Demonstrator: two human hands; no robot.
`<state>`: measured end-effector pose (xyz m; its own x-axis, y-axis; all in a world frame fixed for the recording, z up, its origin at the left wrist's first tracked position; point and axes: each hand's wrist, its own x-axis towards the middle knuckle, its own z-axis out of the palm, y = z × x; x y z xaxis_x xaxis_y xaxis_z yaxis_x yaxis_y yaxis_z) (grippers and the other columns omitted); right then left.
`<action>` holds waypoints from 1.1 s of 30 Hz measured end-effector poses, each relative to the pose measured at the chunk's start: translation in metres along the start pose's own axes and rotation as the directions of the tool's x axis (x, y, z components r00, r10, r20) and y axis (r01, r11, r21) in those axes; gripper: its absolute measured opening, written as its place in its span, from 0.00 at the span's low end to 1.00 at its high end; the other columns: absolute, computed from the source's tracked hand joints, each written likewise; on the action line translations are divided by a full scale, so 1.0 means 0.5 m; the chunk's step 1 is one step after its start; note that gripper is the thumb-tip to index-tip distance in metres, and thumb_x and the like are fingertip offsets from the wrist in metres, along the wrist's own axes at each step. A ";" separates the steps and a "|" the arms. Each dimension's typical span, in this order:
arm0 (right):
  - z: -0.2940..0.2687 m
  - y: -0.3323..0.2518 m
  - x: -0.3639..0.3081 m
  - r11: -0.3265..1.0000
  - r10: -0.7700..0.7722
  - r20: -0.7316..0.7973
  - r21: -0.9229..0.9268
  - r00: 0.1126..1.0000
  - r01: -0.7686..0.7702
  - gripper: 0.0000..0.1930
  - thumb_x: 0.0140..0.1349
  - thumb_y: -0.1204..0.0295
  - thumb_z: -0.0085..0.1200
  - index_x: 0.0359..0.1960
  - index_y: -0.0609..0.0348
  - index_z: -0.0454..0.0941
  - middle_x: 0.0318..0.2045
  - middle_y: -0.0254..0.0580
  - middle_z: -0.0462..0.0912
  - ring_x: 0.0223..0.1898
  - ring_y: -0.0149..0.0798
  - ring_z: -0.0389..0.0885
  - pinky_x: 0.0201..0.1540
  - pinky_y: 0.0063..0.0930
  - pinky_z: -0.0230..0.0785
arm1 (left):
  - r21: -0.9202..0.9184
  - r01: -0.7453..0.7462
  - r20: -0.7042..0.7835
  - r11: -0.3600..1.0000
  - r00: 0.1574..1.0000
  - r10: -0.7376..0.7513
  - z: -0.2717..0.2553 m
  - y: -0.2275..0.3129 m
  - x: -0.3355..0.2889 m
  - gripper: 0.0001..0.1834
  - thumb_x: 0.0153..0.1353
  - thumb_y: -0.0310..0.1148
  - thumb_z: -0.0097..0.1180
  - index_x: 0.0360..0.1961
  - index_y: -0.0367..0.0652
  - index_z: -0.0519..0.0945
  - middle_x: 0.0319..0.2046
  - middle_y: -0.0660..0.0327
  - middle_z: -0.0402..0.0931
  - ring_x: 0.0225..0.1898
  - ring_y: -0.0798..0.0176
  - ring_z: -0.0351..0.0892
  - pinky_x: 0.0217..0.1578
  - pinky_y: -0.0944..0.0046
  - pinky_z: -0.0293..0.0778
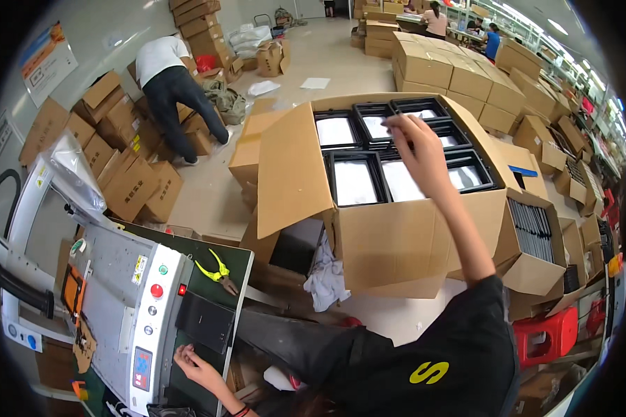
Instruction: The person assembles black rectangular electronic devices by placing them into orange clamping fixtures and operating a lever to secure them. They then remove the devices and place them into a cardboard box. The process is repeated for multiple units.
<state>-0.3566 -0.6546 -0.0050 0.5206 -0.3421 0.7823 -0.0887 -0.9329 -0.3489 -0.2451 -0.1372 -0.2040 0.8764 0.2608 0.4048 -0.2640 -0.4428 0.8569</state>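
Note:
My right hand [419, 151] is stretched over a large open carton [396, 240]. Its fingers are bent but apart around nothing I can see, close above the black rectangular frames [355, 179]. These frames lie in stacks inside, with pale sheets showing in their middles. Whether a fingertip touches a frame, I cannot tell. Lower left, my left hand [198, 368] hovers at the green-topped bench [219, 274], fingers loosely bent and holding nothing visible. Just beyond it lies a flat black panel [205, 321], beside the machine's white control strip [156, 326].
Pliers [218, 272] with yellow-green handles lie on the bench. A white cloth [325, 278] hangs below the carton. On the right are a carton of thin grey pieces [532, 233] and a red stool [548, 337]. Another person [170, 83] bends over boxes at far left.

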 end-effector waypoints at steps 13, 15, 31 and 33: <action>0.151 0.333 0.057 0.785 0.224 0.546 -0.592 0.808 0.183 0.11 0.48 0.71 0.60 0.36 0.54 0.83 0.37 0.45 0.80 0.42 0.49 0.79 0.43 0.41 0.74 | 0.105 0.012 0.023 0.994 1.000 -0.014 -0.016 0.010 -0.029 0.13 0.69 0.30 0.42 0.44 0.28 0.71 0.39 0.49 0.76 0.41 0.56 0.77 0.46 0.60 0.70; 0.124 0.335 0.071 0.877 0.116 0.428 -0.468 0.896 0.110 0.10 0.53 0.72 0.55 0.38 0.54 0.82 0.36 0.49 0.80 0.41 0.52 0.80 0.44 0.44 0.73 | -0.008 0.019 0.020 1.000 1.000 -0.019 -0.020 -0.009 -0.036 0.12 0.69 0.29 0.42 0.44 0.29 0.71 0.38 0.51 0.76 0.40 0.58 0.77 0.46 0.61 0.71; 0.305 -0.391 -0.127 0.217 -0.170 0.690 0.722 0.703 -0.657 0.13 0.66 0.62 0.49 0.38 0.60 0.78 0.22 0.30 0.73 0.23 0.22 0.70 0.24 0.14 0.60 | -0.408 0.064 -0.041 0.911 0.995 -0.088 -0.052 0.023 -0.022 0.23 0.72 0.44 0.30 0.47 0.33 0.68 0.32 0.53 0.76 0.36 0.63 0.77 0.42 0.65 0.71; 0.368 -0.484 -0.208 0.193 -0.248 0.797 0.597 0.550 -0.778 0.12 0.66 0.65 0.50 0.43 0.60 0.79 0.25 0.31 0.77 0.22 0.21 0.70 0.23 0.14 0.59 | -0.498 0.076 -0.077 0.864 0.988 -0.131 -0.049 0.002 -0.026 0.29 0.71 0.51 0.23 0.48 0.34 0.68 0.33 0.53 0.76 0.36 0.63 0.76 0.41 0.65 0.71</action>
<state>-0.2328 -0.3725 -0.0968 0.9855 0.1325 0.1056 0.0849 0.1534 -0.9845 -0.2668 -0.1200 -0.2007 0.8699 0.3815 0.3126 -0.3624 0.0646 0.9298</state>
